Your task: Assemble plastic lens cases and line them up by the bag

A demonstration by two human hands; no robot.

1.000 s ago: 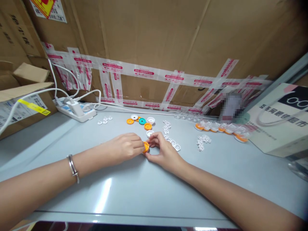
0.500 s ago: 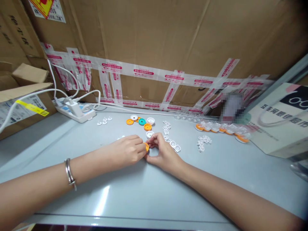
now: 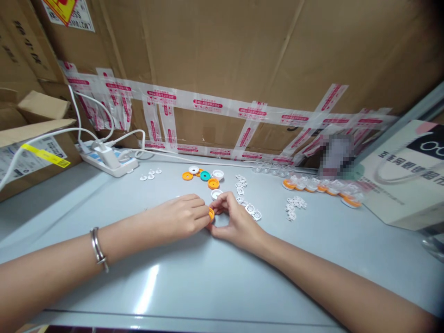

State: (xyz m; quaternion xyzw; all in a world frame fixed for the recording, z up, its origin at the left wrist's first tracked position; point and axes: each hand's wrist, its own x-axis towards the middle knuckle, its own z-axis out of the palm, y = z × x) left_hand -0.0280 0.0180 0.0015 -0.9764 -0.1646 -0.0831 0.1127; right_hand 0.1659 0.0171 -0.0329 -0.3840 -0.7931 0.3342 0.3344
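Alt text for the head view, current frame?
The person's left hand and right hand meet over a grey table, pinching one small orange ring between their fingertips. Behind them lie loose orange, teal and white rings and small white parts; a power strip sits far left by a taped cardboard wall.

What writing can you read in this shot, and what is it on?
Nothing legible enough to quote.
Corner sticker on the cardboard: cut off, blurred.
Printed tape: too small.
White box: Chinese characters, blurred.
No print seen on the orange ring between left hand and right hand.
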